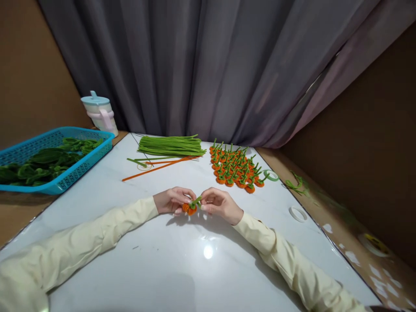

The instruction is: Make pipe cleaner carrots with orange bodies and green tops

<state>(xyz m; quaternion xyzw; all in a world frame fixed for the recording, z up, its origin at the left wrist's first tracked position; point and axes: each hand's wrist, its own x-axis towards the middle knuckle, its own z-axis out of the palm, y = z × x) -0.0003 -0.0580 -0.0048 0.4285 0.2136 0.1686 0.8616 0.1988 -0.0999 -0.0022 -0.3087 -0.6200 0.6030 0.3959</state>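
Note:
Near the middle of the white table, my left hand [173, 200] is closed round a small orange pipe-cleaner pumpkin [189, 209]. A green pipe-cleaner stem [196, 201] sticks up from its top toward the right. My right hand [221, 205] pinches the green pipe cleaner, thumb and forefinger together at its right side. Beyond my right hand stand several finished pumpkins [232, 167] in close rows, stems upward. A bundle of green pipe cleaners [169, 145] lies at the back, with a loose orange pipe cleaner [156, 170] in front of it.
At the left stands a blue basket [60, 187] holding green fuzzy leaves, with a lidded cup [102, 115] behind it. A roll of green tape [271, 175] and a white ring-shaped roll [298, 213] lie at the right. Grey curtains [175, 65] hang along the back edge.

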